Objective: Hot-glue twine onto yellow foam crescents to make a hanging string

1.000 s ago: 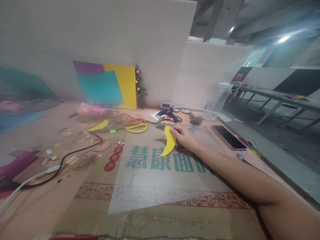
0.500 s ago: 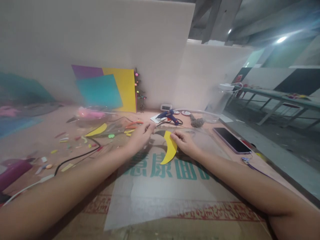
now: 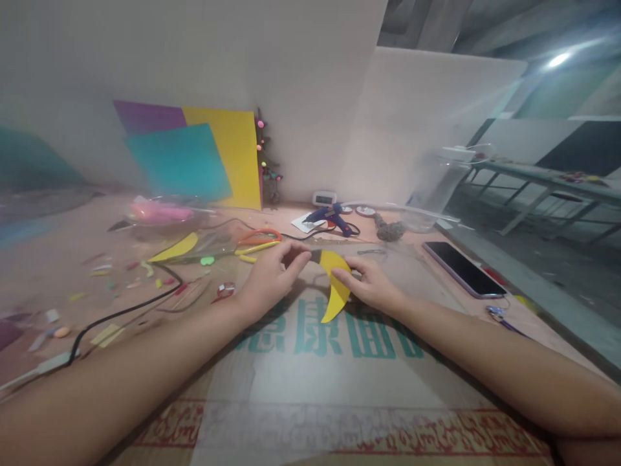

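Nearest, a clear sheet (image 3: 310, 382) lies over printed cardboard (image 3: 169, 424) on the tabletop (image 3: 140, 259). Above it, the right hand (image 3: 371, 281) pinches the yellow crescent (image 3: 336, 291) by its outer edge, while the left hand's (image 3: 276, 278) grip closes thumb and fingers near the crescent's dark tip, contact unclear. Beyond sit orange-handled scissors (image 3: 259, 238), then a blue glue gun (image 3: 330, 218).

And in comes my left hand (image 3: 272, 278), fingertips now right by the dark tip of the flat yellow crescent (image 3: 339, 294); over on my right hand (image 3: 373, 283), the thumb now lies across its yellow face.
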Motion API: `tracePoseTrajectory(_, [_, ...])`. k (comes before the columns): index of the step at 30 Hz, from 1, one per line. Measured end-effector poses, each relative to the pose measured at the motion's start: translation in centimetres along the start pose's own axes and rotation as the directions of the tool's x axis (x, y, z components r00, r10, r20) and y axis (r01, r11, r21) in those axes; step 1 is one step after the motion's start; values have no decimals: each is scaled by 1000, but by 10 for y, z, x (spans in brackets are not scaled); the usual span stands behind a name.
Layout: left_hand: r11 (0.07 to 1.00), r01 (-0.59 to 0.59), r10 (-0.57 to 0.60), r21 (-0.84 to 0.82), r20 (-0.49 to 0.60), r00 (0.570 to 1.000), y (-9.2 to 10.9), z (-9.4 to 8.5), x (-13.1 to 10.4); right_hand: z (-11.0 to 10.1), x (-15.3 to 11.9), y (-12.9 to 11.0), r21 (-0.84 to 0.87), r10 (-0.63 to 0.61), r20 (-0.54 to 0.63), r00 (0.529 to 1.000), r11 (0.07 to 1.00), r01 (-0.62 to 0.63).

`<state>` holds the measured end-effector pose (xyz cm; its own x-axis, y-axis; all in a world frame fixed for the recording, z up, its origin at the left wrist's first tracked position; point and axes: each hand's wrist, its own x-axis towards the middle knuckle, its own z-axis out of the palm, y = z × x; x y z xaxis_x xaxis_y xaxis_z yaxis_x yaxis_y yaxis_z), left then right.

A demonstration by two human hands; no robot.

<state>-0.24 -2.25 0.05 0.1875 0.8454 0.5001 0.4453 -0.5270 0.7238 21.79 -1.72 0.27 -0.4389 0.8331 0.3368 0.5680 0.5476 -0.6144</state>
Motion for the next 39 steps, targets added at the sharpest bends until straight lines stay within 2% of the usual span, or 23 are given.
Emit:
tracePoseTrajectory(3, [1000, -2, 1, 26, 27, 1000, -1, 0, 1, 2, 0, 2, -4, 14, 12, 1000, 1000, -14])
tracePoseTrajectory(6, [999, -29, 27, 44, 61, 998, 1, 0, 2, 3, 0, 4, 60, -5, -1, 1000, 998, 5])
tracePoseTrajectory(10, [999, -36, 35, 4, 128, 991, 2, 1, 3, 2, 2, 3, 216, -25, -205, 978, 974, 70])
tracePoseTrajectory(12, [1000, -16, 17, -10, 173, 985, 1, 2, 2, 1, 3, 1, 260, 0, -242, 970, 964, 65])
tracePoseTrajectory(16, [1000, 10, -8, -10, 247, 969, -3, 5, 2, 3, 2, -3, 335, 13, -65, 998, 942, 9])
tracePoseTrajectory(19, [999, 38, -29, -28, 271, 962, -6, 6, 2, 7, 1, -2, 440, -13, 37, 999, 898, -5])
tracePoseTrajectory(21, [997, 61, -48, -40, 277, 960, -8, 7, 2, 9, 1, 0, 429, 30, 37, 999, 902, -43])
tracePoseTrajectory(24, [994, 88, -63, -69, 304, 950, -10, 8, 2, 8, 3, 1, 305, 85, -40, 996, 950, -69])
tracePoseTrajectory(27, [990, 108, -72, -89, 338, 938, -12, 8, 1, 5, 5, 0, 243, 69, -77, 995, 969, -48])
tracePoseTrajectory(33, [990, 98, -55, -101, 364, 930, -13, 9, 1, 6, 7, -1, 208, 60, -66, 996, 977, -45])
tracePoseTrajectory(36, [995, 70, -44, -70, 322, 946, -11, 9, 2, 8, 9, 3, 217, 77, -17, 997, 974, -72])
tracePoseTrajectory(39, [997, 54, -42, -48, 227, 973, -7, 6, 3, 9, 10, 7, 236, 77, -4, 997, 969, -74])
